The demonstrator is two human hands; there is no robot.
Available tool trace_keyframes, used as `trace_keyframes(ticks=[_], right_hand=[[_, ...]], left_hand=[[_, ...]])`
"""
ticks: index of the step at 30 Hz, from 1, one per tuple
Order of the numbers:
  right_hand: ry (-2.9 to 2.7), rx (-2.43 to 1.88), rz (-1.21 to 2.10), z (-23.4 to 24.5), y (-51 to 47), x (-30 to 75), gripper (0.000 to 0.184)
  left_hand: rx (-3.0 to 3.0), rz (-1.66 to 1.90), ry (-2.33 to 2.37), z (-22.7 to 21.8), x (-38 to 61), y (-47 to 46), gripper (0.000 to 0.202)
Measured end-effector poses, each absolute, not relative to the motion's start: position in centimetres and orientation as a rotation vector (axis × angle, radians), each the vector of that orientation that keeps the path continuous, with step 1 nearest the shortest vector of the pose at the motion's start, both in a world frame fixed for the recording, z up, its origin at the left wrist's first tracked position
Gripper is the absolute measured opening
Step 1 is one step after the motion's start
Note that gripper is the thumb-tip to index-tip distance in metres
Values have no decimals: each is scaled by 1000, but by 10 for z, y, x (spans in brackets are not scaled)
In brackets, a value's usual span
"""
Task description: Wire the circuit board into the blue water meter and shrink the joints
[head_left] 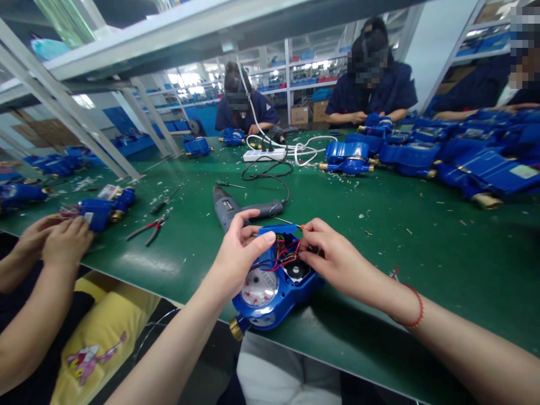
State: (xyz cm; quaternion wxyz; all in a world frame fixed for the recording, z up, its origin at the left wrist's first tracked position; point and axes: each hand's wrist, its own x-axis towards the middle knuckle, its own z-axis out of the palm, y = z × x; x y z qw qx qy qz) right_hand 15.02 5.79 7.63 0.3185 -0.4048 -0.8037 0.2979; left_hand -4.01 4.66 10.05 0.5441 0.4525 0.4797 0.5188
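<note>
A blue water meter (270,306) with a round dial and brass pipe end lies at the table's near edge, its electronics compartment open. Red, yellow and black wires (287,253) are bunched inside, beside a round black part (296,270). My left hand (240,253) grips the housing's far left side, thumb on its blue rim. At the compartment's right side, my right hand (331,256) has its fingers pinched together where red wires reach the fingertips. Behind those fingers shows a thin screwdriver (302,226) with an orange end; whether the hand touches it I cannot tell.
A heat gun (230,207) lies just beyond the meter, its cord running to a white power strip (264,154). Pliers (149,228) and a screwdriver (159,206) lie left. A co-worker's hands (67,236) work at left. Several blue meters (405,157) crowd the right back.
</note>
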Motion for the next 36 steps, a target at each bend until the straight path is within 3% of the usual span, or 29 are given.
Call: trace_keyframes(ticks=[20,22,26,36], right_hand=[[-1658,-881,815,79,58,160,12],[-1739,-959,769,78,58,166,7],[-1985,-1119,762,80,61,169,21],[-2350,-1078,579,91,68,153,9]], left_hand=[[1090,1236,1095,96,-43,44,65],[1085,1235,1092,96,-43,44,65],[1076,1234,1092,97,-43,45,65],[1069,1235,1120,100,-40,43,67]])
